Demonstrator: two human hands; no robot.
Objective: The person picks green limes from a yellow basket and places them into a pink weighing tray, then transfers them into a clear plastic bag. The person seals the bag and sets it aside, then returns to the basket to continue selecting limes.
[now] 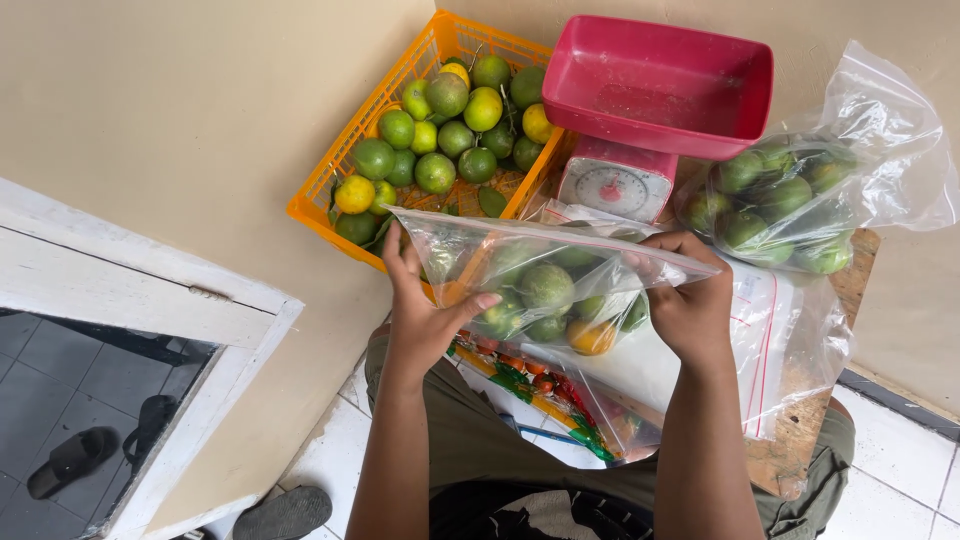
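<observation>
The clear bag (545, 275) of green and yellow citrus is held above the lap, in front of the orange crate (330, 190). The left hand (425, 310) pinches its top edge at one end, and the right hand (690, 300) pinches the other end. Judged step: closing the top. Next calls for pressing evenly along the strip. The red scale (655, 90) and a second fruit bag (790, 205) stand behind. The seal's state is hard to make out.
</observation>
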